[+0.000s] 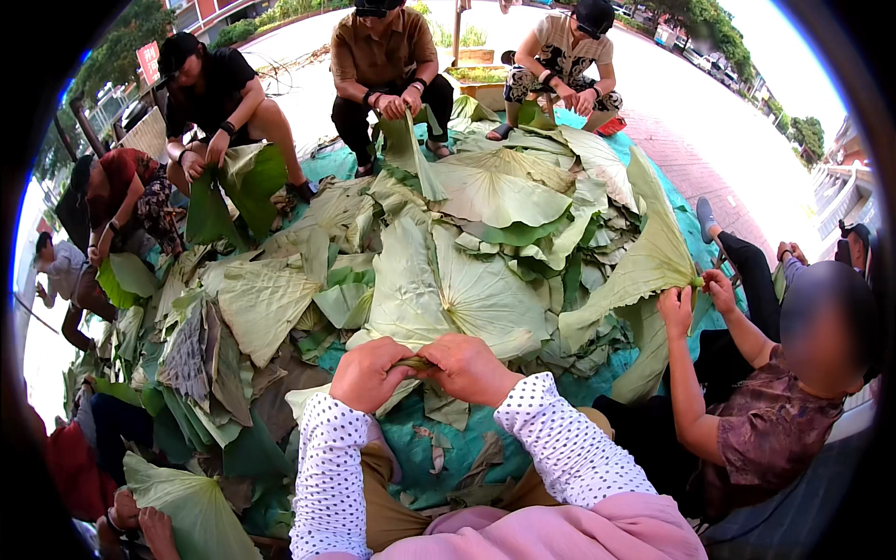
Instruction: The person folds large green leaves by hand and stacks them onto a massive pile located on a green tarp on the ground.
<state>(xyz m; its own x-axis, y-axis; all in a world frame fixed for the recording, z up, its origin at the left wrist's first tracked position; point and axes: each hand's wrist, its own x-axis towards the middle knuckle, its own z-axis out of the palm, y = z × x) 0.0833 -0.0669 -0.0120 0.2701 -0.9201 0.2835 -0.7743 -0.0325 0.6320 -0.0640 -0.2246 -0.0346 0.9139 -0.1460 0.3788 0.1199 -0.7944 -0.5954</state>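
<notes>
My left hand [367, 374] and my right hand [472, 371] meet in front of me, both pinching a gathered, folded part of a lotus leaf [414, 362]. Fingers partly cover the gripped part. Just beyond my knuckles spreads a large pale-green lotus leaf [486, 290], its veins fanning out from a centre. Whether it belongs to the part I grip, I cannot tell. Below my wrists, leaf scraps [483, 458] lie on a teal tarp [413, 448].
A heap of lotus leaves [269, 301] covers much of the tarp. Several people sit or crouch around it, handling leaves. Close on my right, a person's hands [675, 311] hold a leaf [633, 266]; at lower left, another's hands [155, 528] touch a leaf [185, 504].
</notes>
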